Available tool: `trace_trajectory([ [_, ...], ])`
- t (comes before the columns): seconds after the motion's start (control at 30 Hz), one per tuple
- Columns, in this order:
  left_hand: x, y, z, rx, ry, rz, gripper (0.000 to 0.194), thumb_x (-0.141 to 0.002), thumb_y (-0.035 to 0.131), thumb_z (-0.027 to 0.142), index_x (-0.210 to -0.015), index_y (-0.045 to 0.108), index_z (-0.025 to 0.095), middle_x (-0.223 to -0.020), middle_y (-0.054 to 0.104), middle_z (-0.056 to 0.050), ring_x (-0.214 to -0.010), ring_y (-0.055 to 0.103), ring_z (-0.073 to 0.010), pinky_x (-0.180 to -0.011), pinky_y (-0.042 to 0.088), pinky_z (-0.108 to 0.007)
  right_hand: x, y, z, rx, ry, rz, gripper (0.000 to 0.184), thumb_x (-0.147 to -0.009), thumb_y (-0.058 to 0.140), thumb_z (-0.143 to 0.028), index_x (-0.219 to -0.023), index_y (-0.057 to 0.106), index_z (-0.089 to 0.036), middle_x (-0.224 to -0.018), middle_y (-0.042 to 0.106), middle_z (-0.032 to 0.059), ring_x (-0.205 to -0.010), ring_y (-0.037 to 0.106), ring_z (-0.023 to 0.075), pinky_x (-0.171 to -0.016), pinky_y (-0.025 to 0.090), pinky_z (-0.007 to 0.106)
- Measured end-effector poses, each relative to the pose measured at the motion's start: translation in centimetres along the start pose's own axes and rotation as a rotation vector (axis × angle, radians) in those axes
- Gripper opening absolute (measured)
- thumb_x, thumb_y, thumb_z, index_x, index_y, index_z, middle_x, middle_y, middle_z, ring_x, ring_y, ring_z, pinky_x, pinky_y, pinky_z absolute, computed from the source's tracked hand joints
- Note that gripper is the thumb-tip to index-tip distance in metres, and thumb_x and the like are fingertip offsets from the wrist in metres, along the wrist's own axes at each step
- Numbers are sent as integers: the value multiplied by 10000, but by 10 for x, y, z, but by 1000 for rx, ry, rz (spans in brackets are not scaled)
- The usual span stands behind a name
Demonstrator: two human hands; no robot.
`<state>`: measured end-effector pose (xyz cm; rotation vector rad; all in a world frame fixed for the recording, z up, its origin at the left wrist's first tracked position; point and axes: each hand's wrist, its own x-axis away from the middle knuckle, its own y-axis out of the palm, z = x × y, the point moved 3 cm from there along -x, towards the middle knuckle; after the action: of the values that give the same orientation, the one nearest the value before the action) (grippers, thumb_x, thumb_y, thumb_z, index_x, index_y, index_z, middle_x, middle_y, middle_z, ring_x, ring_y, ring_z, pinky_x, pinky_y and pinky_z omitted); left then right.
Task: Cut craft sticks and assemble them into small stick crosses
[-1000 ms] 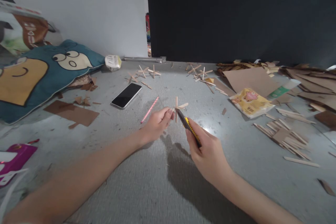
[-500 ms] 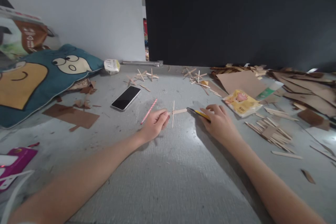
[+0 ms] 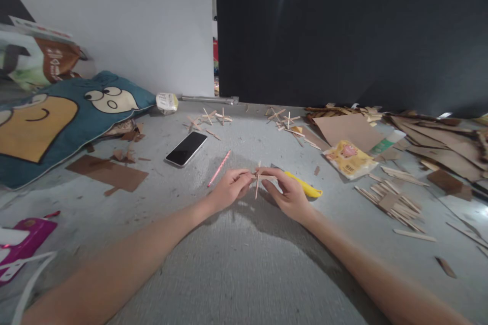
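Just above the tabletop, my left hand (image 3: 229,186) pinches one end of a small cross of wooden craft sticks (image 3: 256,189). My right hand (image 3: 286,192) reaches in from the other side, its index finger at the crossing and its thumb close to the other arm of the cross; the fingers partly hide the sticks. Behind the right hand lies a yellow-handled craft knife (image 3: 305,185), partly covered by the fingers. A pink patterned pencil-like stick (image 3: 219,168) rests beyond my left hand.
A phone (image 3: 186,149), cardboard pieces (image 3: 110,171) and a blue cushion (image 3: 87,127) are on the left, with a magenta glue gun (image 3: 32,241) nearer. Joined stick pieces (image 3: 223,117) stand at the back. Loose craft sticks (image 3: 389,200) and a yellow packet (image 3: 348,158) lie right.
My right hand has let go of the yellow craft knife, now on the table, and moved left to the stick cross. My left hand still holds the cross, which has turned slightly.
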<state>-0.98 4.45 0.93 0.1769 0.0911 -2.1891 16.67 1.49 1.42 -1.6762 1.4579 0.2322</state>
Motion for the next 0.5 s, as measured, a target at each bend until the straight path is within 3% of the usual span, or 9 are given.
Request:
trace_trajectory([
  [0.27, -2, 0, -2, -27, -43, -15, 398, -1003, 474, 467, -698, 443, 213, -525, 337, 74, -459, 278, -91, -480, 211, -248, 6, -1, 1, 24, -20, -38, 312, -1042, 505, -257, -1324, 635, -226, -1232, 768, 116, -1139, 745, 223, -963, 611, 385],
  [0.5, -2, 0, -5, 10, -70, -50, 393, -1003, 492, 483, -719, 459, 213, -524, 332, 80, -446, 252, -86, -469, 205, -243, 6, -3, -5, 48, 40, -52, 310, -1061, 480, -260, -1320, 645, -298, -1201, 782, 58, -1153, 743, 231, -982, 607, 372],
])
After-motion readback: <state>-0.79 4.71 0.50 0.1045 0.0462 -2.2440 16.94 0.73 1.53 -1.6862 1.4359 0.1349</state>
